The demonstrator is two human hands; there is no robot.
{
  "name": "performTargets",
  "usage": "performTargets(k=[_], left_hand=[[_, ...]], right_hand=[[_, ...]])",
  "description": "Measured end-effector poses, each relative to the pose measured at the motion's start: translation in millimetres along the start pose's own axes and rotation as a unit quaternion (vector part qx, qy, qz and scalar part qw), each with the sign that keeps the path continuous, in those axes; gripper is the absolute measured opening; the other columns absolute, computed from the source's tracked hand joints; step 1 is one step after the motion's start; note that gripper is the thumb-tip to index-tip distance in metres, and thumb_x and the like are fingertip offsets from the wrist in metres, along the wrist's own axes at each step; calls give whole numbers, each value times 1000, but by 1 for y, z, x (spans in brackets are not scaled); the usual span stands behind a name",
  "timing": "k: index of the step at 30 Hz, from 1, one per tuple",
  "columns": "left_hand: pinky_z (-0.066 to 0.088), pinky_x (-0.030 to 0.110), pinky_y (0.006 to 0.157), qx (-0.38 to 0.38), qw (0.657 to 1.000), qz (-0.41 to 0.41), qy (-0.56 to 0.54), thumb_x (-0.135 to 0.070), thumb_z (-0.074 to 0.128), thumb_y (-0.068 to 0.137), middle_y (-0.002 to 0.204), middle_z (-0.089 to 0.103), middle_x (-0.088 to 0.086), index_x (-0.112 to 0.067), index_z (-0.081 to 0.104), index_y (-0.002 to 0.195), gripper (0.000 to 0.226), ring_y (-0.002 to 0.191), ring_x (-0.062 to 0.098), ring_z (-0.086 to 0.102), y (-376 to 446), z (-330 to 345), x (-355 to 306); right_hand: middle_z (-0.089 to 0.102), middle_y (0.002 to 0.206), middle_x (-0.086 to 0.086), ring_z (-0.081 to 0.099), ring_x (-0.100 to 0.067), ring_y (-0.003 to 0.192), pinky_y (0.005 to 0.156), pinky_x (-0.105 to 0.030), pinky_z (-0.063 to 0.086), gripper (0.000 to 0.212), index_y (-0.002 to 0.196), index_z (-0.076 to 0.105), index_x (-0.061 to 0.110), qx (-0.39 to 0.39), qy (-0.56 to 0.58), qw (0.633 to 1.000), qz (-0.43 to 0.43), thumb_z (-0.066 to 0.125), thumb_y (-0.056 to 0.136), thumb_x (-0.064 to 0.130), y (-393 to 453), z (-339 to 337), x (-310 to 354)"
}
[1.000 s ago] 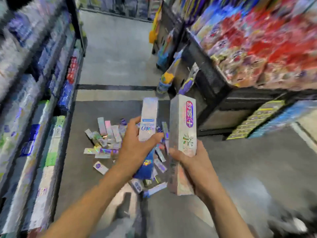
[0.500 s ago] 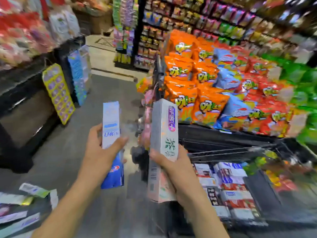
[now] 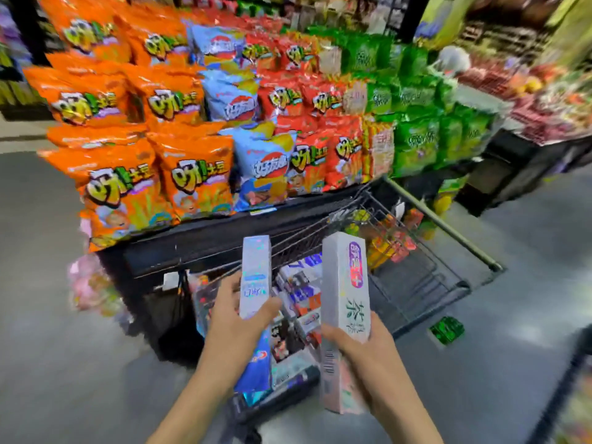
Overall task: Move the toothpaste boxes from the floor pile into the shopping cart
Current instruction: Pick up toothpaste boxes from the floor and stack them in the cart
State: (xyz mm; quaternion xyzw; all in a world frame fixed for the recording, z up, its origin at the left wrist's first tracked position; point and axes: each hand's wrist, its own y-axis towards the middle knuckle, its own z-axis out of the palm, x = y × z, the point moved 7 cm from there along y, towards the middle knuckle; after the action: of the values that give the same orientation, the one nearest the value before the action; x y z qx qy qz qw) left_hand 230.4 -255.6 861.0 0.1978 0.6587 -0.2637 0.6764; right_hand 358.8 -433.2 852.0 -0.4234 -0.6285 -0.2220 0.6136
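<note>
Both your hands are loaded, one toothpaste box each, over the cart.

Your left hand (image 3: pixel 235 328) grips a narrow holographic box (image 3: pixel 255 277) with a blue lower end, thumb across its front, box upright. Your right hand (image 3: pixel 368 350) grips a wider white box (image 3: pixel 346 290) with a purple label and green characters, also upright, thumb on its left face. The two boxes stand side by side, apart. Both sit above the near end of the shopping cart (image 3: pixel 416 283), which already holds stacked boxes (image 3: pixel 301 293) and some orange packets (image 3: pixel 387 241) at the far end. Snack bags (image 3: pixel 192 174) fill the display behind. A green packet (image 3: pixel 447 329) lies on the floor right of the cart.
</note>
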Motion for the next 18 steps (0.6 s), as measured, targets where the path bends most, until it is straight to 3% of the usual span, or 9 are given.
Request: performTargets(k=[2,5,9,12,15,18], left_hand=[[49,10,65,16,1000,-10,12,-3,76,85,102,69,3,-25,53,113,43,71,-7,65,17,18,4],[48,9,57,36,999,-15,25,3,74,85,98,67,5,-18,49,120,48,64,-8,64,44,40,16],[49,10,57,48,998,-37,21,-3,75,86,100,68,-4,-22,50,122,48,69,-8,66,74,59,40],[51,14,59,38,997,-64,17,-13,80,84,100,71,-6,-30,52,120,48,72,-1,69,95,66,62],[50,14,54,18,996,-86,11,-9,78,84,94,72,-6,-28,52,119,47,68,-1,69,113,72,80],[52,15,54,-20,995,-97,26,-5,75,87,91,72,-8,-30,51,119,47,70,0,69,136,75,101]], right_hand=[[77,102,-2,73,-18,91,82,-43,60,57,109,64,18,-25,2,1000,15,88,58,26,13,-17,-4],[77,95,-4,72,-18,79,75,-44,58,47,102,64,17,-63,8,998,29,88,62,24,34,-34,-12],[78,97,5,74,-16,85,71,-35,57,55,107,65,21,-60,-26,997,41,83,57,36,64,-42,-14],[76,99,13,73,-9,89,74,-31,55,57,109,63,27,-64,-82,994,45,82,58,43,90,-50,-20],[70,106,20,68,-1,94,80,-34,55,65,110,56,38,-71,-166,983,28,78,52,60,127,-64,-27],[69,103,19,67,-4,91,76,-33,54,55,107,52,40,-24,-237,971,13,79,61,51,178,-76,-35]])
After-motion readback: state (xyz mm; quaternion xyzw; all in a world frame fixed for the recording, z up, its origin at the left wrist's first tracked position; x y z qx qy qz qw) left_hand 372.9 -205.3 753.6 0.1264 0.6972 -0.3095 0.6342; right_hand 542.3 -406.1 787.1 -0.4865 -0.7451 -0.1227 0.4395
